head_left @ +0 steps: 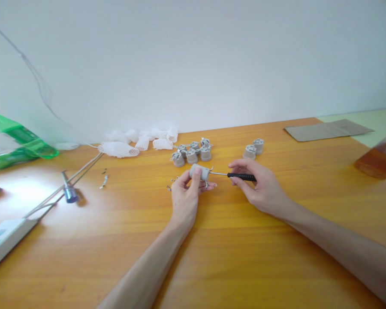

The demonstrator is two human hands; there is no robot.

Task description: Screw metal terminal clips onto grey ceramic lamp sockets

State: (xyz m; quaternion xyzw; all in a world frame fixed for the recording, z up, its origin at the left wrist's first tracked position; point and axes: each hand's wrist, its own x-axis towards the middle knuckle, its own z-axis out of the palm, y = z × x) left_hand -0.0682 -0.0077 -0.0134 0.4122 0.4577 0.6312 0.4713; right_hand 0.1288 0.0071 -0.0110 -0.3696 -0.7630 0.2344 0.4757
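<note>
My left hand [185,199] holds a grey ceramic lamp socket [199,172] on its side between thumb and fingers. My right hand [259,186] is shut on a black-handled screwdriver [241,176]. Its thin metal shaft points left, and its tip reaches the wire terminal at the socket's end. Several similar sockets [191,156] stand in a cluster just beyond my hands, and a pair of sockets [254,149] stands further right. The screwdriver's tip is small, and I cannot tell if it sits in a screw head.
The orange wood-grain table [212,266] meets a white wall. White foam net sleeves [118,149] lie at the back, with small metal clips [104,181] to the left. A blue-handled tool [70,193], power strip [4,242], green plastic [19,141], cardboard [328,130] and amber-filled container [378,159] surround the work area.
</note>
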